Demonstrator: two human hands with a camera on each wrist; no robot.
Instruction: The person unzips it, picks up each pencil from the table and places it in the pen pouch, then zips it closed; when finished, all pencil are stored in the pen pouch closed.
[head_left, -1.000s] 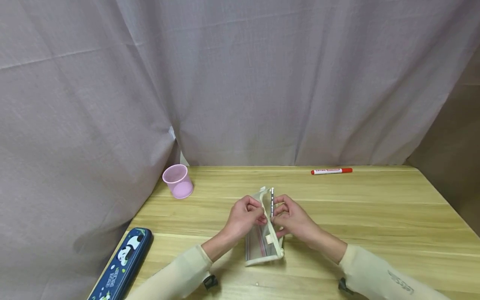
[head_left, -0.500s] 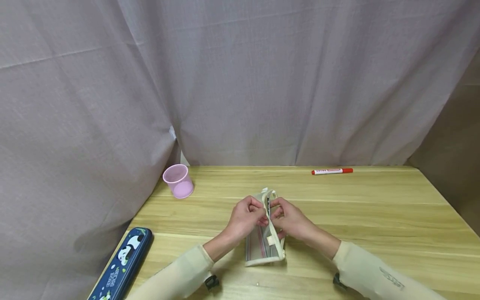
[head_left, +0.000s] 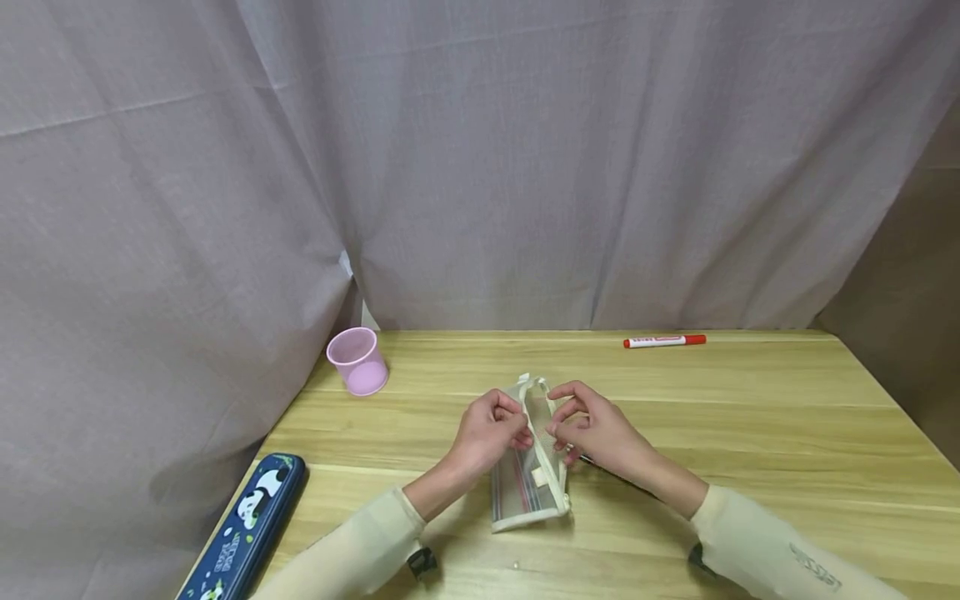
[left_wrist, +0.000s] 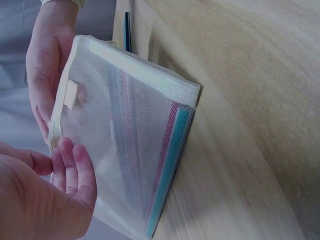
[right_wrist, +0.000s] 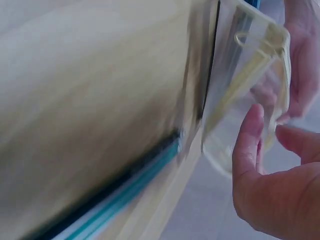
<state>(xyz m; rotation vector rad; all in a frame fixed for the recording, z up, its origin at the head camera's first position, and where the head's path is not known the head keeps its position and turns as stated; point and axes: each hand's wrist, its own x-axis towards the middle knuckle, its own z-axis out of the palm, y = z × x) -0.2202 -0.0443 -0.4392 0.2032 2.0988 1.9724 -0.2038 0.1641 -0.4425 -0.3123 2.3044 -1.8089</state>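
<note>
A see-through mesh zip pencil pouch [head_left: 517, 487] with cream trim stands at the middle of the table, its mouth unzipped. My left hand [head_left: 487, 429] pinches the left edge of the mouth between thumb and fingers, also plain in the left wrist view [left_wrist: 55, 190]. At the right edge, my right hand [head_left: 592, 429] has its fingers loosely bent, thumb and forefinger apart in the right wrist view [right_wrist: 280, 175]. No pencil shows in that hand. Under the right wrist a slim dark stick with teal stripes, like a pencil [right_wrist: 125, 187], lies on the table.
A pink cup [head_left: 358, 362] stands at the back left. A red-and-white marker [head_left: 665, 341] lies at the back right. Along the left edge is a dark blue pencil case [head_left: 251, 525] with pandas. Grey curtain [head_left: 480, 167] hangs behind the table.
The black-and-white striped pencil in my right hand moved left into the pouch's mouth and is now out of sight. My right hand has drawn slightly right; the left hand keeps its place.
</note>
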